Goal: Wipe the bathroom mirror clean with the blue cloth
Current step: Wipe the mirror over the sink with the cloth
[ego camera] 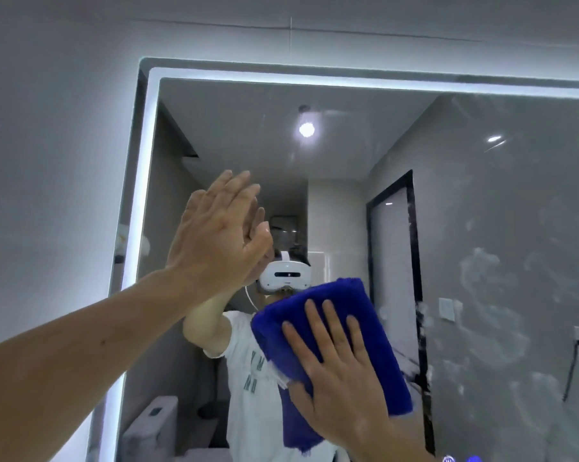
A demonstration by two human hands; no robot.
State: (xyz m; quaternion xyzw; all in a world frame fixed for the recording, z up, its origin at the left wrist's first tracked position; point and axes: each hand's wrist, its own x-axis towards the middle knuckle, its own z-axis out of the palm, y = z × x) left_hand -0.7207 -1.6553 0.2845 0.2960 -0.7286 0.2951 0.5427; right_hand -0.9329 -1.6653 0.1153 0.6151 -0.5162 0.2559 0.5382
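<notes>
Right hand (341,375) pressed the blue cloth (335,331) flat-fingered onto the mirror (481,201) to scrub smears; left hand (214,241), empty and outstretched, probably braced on the glass.

One wide-angle view comes from the person's head and faces the mirror (481,201) nearly square-on, tilted slightly upward so that the wall (48,161) above and to the left shows. It stands close: the left hand (218,235) and right hand (341,371) both reach the glass. The headset (284,276) appears reflected near mid-frame.
</notes>
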